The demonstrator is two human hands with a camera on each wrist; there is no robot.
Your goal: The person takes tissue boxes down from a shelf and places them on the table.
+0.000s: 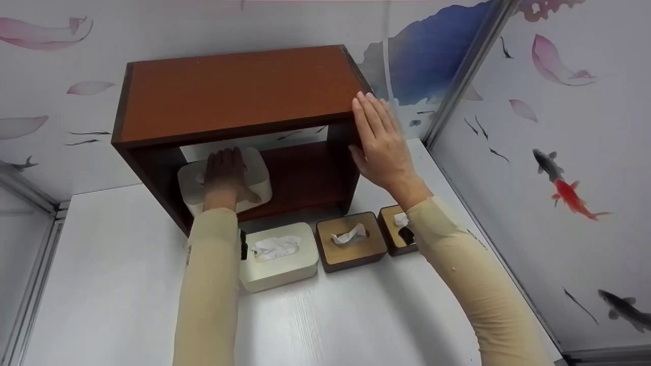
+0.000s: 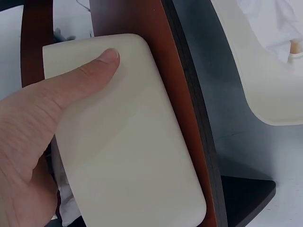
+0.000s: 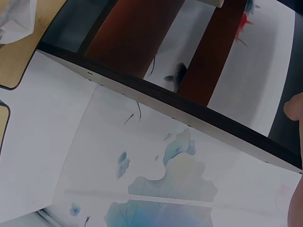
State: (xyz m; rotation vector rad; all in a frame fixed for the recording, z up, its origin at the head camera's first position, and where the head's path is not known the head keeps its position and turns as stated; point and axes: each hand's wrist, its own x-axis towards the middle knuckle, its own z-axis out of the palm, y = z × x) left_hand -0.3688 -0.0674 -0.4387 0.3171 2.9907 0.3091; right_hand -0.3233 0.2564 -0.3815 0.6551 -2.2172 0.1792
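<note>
My left hand [image 1: 225, 173] reaches into a reddish-brown wooden shelf unit [image 1: 239, 94] and grips a cream tissue box [image 1: 258, 165] at the left of its lower board. In the left wrist view the thumb [image 2: 87, 78] lies across the box's smooth long side [image 2: 128, 137], while the other fingers are mostly hidden; the head view shows them over the top. My right hand [image 1: 382, 145] rests with straight fingers against the unit's upper right front corner. Only a bit of that hand [image 3: 296, 109] shows at the right wrist view's edge.
In front of the unit stand a second cream tissue box [image 1: 279, 277], a dark box with a wooden top [image 1: 330, 251] and a similar smaller one [image 1: 389, 229], partly behind the right sleeve. All sit on a white table [image 1: 325, 325]. Walls with painted fish and petals [image 1: 569, 127] surround it.
</note>
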